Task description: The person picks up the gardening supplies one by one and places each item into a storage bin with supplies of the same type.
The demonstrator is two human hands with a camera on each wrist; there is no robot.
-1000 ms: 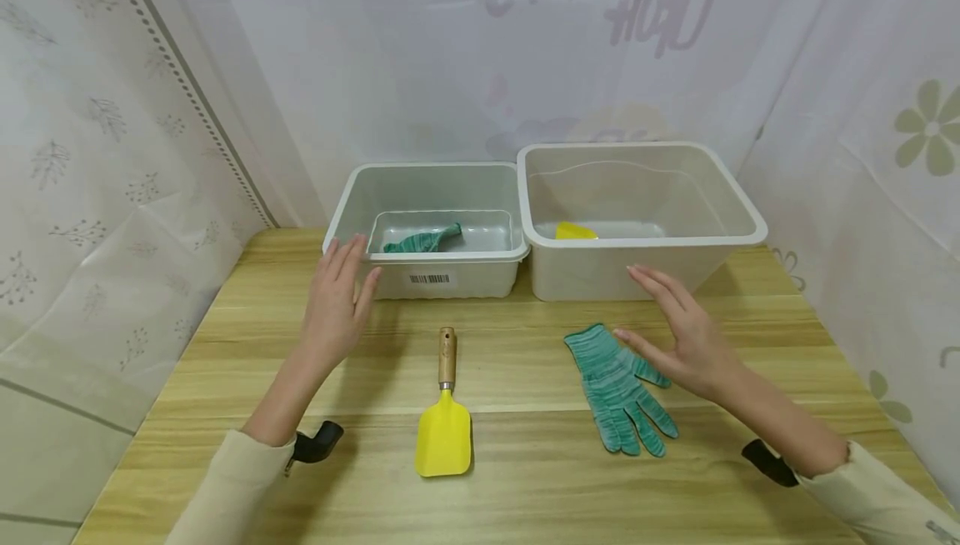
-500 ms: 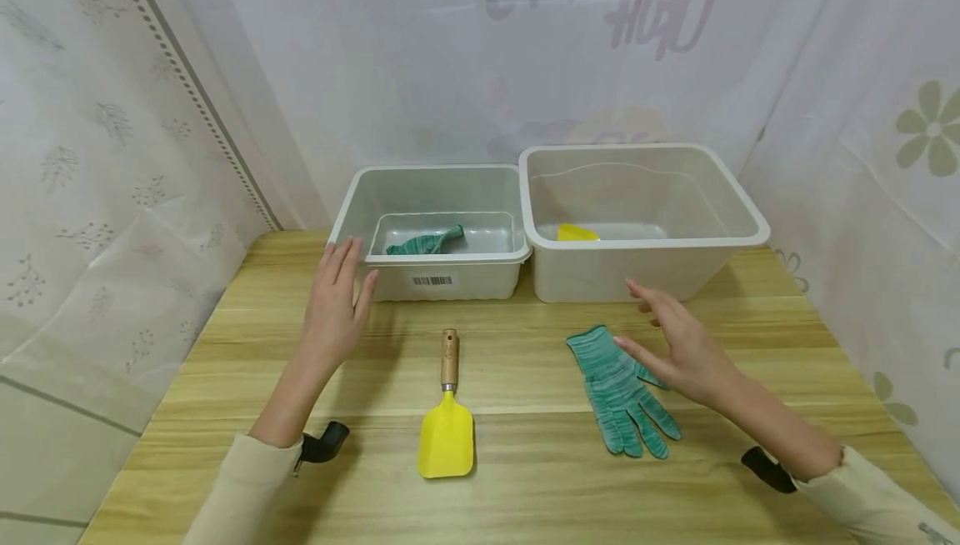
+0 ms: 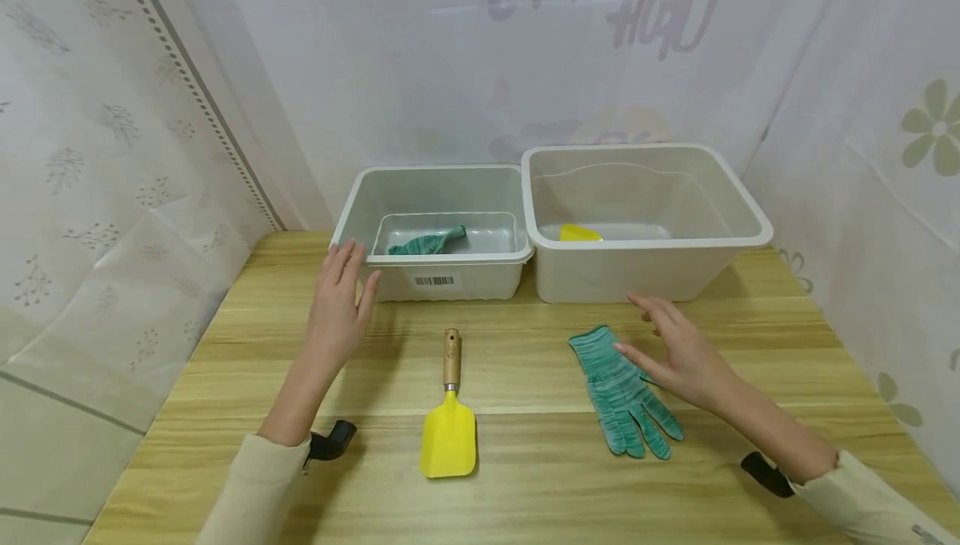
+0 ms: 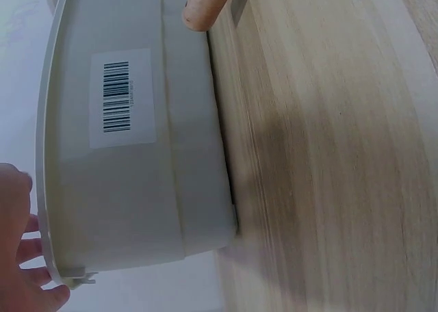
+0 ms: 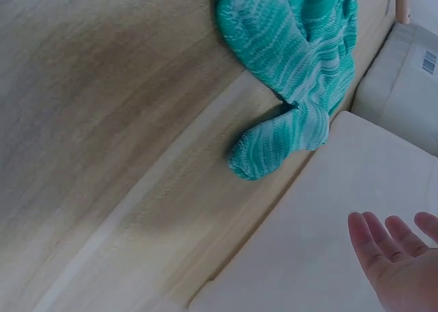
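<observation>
My left hand (image 3: 337, 303) hovers at the front left corner of the shorter grey bin (image 3: 450, 278), fingers extended and nothing held. A yellow hand shovel (image 3: 448, 437) with a wooden handle lies on the table between my hands, blade toward me. Above a green knitted glove (image 3: 618, 391) on the table hangs my right hand (image 3: 686, 357), fingers loosely bent, holding nothing; it hides part of the glove's thumb in the head view. In the right wrist view the glove (image 5: 294, 72) lies flat, apart from the hand.
Another green glove (image 3: 427, 242) lies inside the shorter bin. The taller bin (image 3: 637, 270) stands beside it on the right, with a yellow piece (image 3: 579, 232) partly visible inside. Patterned curtains surround the wooden table (image 3: 525, 495) at the back and sides.
My right hand has drawn back slightly and its fingers have bent a little more. The left hand stays by the bin corner. The gloves, shovel and bins have not moved.
</observation>
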